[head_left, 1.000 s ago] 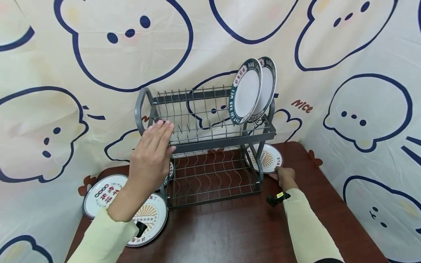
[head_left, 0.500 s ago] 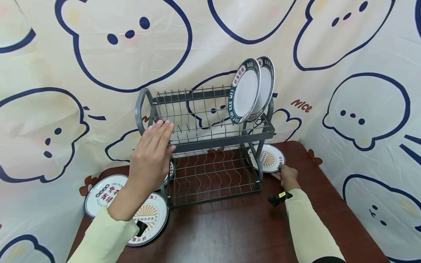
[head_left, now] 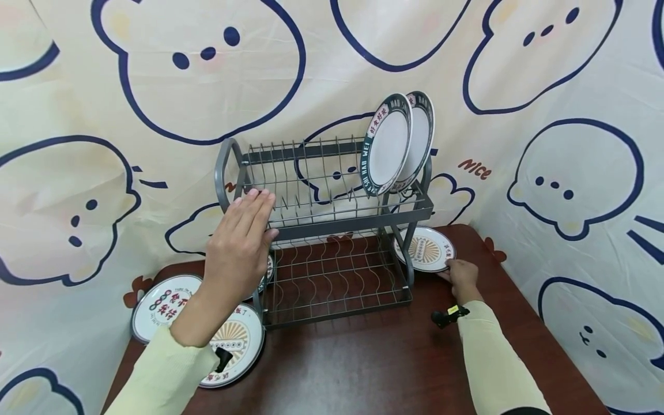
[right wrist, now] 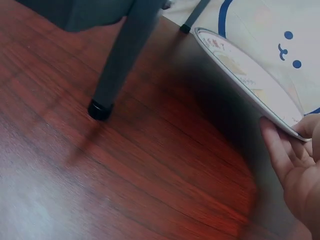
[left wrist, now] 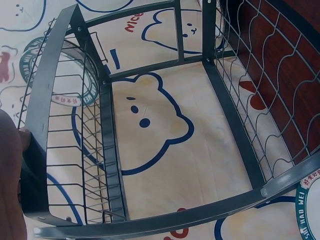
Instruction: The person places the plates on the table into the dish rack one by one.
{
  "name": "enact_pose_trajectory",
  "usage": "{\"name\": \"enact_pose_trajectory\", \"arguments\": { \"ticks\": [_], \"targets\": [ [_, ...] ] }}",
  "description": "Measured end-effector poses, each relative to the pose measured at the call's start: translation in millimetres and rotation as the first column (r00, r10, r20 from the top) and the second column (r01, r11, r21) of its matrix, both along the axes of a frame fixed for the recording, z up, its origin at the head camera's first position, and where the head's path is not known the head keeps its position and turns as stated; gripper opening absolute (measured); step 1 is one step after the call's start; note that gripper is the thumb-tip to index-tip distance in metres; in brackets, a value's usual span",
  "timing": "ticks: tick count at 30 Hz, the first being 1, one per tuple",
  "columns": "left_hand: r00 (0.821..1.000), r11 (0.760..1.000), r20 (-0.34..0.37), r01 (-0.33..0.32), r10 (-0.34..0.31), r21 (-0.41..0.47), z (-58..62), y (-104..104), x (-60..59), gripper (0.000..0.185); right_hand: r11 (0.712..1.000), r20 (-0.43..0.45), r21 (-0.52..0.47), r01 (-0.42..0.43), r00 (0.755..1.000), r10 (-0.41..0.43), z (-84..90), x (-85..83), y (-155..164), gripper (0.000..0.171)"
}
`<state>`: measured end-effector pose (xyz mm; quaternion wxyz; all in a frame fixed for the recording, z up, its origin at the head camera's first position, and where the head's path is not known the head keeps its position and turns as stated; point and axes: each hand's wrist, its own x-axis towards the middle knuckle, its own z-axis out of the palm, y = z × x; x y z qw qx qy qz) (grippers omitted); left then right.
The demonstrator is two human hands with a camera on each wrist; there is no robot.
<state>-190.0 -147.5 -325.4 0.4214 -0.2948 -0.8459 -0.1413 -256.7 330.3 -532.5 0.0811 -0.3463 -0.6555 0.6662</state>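
Two hands, two jobs. My right hand (head_left: 460,278) is down at the back right corner of the surface (head_left: 363,369), fingers under and thumb over the near rim of a printed plate (head_left: 425,249), pinching it. Wrist view shows that plate (right wrist: 250,80) tilted, near edge lifted off the wood w/ my fingertips (right wrist: 275,145) beneath it, far edge down toward the backdrop. So the plate lies straight ahead of the right hand and slightly left, just right of the dish rack's right leg (right wrist: 117,60). It's round, so no long axis; what counts is the tilt, face up and leaning away from me.

My left hand (head_left: 241,242) is spread flat, fingers straight and together, pressed against the left end of the dish rack (head_left: 321,225) at the upper tier's front rail; the left wrist cam shows the palm edge (left wrist: 10,180) against the rack's curved end frame (left wrist: 47,110). It holds nothing, just steadies.

Upper tier has 2 green-rimmed plates (head_left: 396,141) standing upright at its right end; slots to their left are open. Those slots sit above and left of the lifted plate, so the right hand is much the nearer one.

Left front area of the surface: a sunburst plate (head_left: 236,343) partly under my left forearm, another printed plate (head_left: 158,302) beside it toward the left edge, and a third peeking out behind my wrist, mostly hidden.
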Motion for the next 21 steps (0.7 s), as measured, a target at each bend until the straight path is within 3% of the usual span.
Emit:
{"name": "enact_pose_trajectory", "arguments": {
  "ticks": [4, 11, 16, 21],
  "targets": [
    [1.000, 1.000, 0.011, -0.002, 0.002, -0.007, 0.1, 0, -0.1, 0.058, 0.999, -0.010, 0.033, -0.007, 1.000, 0.007, 7.2, -0.6, 7, 0.035],
    [1.000, 1.000, 0.011, -0.016, 0.016, -0.013, -0.4, -1, 0.1, 0.060, 0.992, -0.001, 0.120, -0.042, 0.999, 0.043, 32.9, -6.1, 22, 0.047],
    [1.000, 1.000, 0.008, -0.009, 0.009, -0.011, -0.5, -1, -0.3, 0.057, 0.991, -0.005, 0.107, -0.083, 0.996, 0.084, 54.0, -9.8, 33, 0.053],
    [1.000, 1.000, 0.001, -0.009, 0.009, -0.010, -0.5, -2, -0.9, 0.055, 0.989, 0.026, 0.114, -0.094, 0.995, 0.092, 76.1, -9.4, 42, 0.048]
  ]
}}
